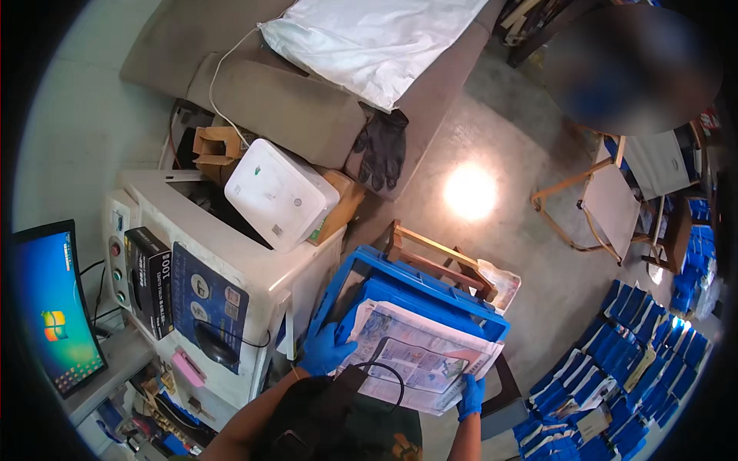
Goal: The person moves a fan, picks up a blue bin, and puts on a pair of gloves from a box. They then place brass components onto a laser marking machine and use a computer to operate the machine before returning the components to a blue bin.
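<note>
A large printed sheet [415,357], pale with coloured pictures, lies slanted in front of my body, over the near side of a blue plastic crate [484,316]. My left hand [327,353], in a blue glove, grips the sheet's left edge beside the crate's corner. At the lower right edge, my right hand [470,397], gloved in blue too, holds the same sheet. Blue material shows behind the sheet's upper edge. Whether several sheets are stacked here, I cannot tell. A black cable loop hangs over the sheet's near part.
On the left stands a white machine [284,269] bearing a white router-like box [280,192], a black carton [150,280] and a mouse [217,343]. A monitor [58,307] is beyond it. Blue bundles [615,361] cover the right floor. A sofa [284,107] holds a black glove [382,150].
</note>
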A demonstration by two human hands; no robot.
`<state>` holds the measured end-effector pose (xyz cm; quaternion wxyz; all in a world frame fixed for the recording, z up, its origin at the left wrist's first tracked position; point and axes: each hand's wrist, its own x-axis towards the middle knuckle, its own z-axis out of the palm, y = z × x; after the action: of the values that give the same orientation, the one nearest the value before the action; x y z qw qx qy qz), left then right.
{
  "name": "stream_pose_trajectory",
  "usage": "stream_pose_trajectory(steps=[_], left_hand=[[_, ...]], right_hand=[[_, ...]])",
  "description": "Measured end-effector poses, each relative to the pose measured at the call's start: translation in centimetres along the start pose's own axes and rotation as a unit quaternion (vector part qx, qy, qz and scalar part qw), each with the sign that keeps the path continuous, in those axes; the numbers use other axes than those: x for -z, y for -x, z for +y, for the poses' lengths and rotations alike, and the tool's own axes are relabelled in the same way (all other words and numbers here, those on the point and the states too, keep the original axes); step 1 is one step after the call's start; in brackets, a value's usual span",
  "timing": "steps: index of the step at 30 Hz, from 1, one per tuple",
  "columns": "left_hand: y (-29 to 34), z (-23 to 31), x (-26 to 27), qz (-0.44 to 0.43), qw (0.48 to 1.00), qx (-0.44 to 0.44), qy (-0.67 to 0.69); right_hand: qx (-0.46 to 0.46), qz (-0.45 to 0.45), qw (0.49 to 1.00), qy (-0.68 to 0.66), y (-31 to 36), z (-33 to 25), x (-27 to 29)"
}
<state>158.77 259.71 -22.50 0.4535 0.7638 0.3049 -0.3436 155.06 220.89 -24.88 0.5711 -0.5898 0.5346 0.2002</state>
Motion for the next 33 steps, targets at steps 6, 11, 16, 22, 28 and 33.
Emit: stream_pose_trajectory(steps=[6, 11, 16, 22, 28, 33], left_hand=[[-3.0, -10.0, -2.6, 0.056, 0.989, -0.138, -0.016], [-0.7, 2.7, 0.6, -0.009, 0.988, -0.049, 0.143], [-0.1, -2.8, -2.1, 0.161, 0.984, -0.031, 0.071], [7.9, -2.8, -2.8, 0.156, 0.944, 0.013, 0.291], [14.0, -10.7, -11.2, 0.354, 0.899, 0.038, 0.256], [21.2, -19.2, -17.6, 0.384, 0.872, 0.134, 0.273]], right_hand=[[-0.015, -0.077, 0.997, 0.01, -2.3, 0.8, -0.2], [0.032, -0.149, 0.984, 0.096, -2.0, -2.8, 0.5], [0.224, -0.016, 0.937, 0.267, -1.4, -5.0, -0.1], [0.444, -0.175, 0.781, 0.404, 1.9, -15.2, -1.5], [0.462, -0.457, 0.745, 0.154, 9.4, -28.6, -10.1], [0.254, -0.63, 0.727, -0.101, 11.1, -31.1, -21.5]])
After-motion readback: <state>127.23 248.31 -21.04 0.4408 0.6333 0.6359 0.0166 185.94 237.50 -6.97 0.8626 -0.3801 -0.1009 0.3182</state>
